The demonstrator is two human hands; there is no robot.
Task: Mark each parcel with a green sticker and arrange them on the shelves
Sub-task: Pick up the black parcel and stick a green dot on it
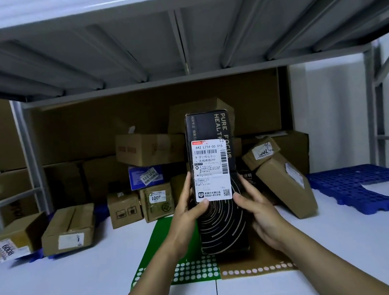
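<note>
A tall black box (222, 226) with a white shipping label (211, 169) stands upright in the middle of the white shelf. My left hand (187, 213) grips its left side, thumb on the label's lower edge. My right hand (260, 215) holds its right side. Under the box lie a green sticker sheet (160, 242) and a brown sticker sheet (267, 259), both with rows of pale dots where stickers have been peeled. I see no green sticker on the box's visible face.
Several brown cardboard parcels (69, 229) are piled at the back and left, with a blue box (147, 176) among them and a tilted parcel (286, 185) at the right. A blue plastic pallet (351, 186) lies far right. A metal shelf (177, 36) hangs overhead.
</note>
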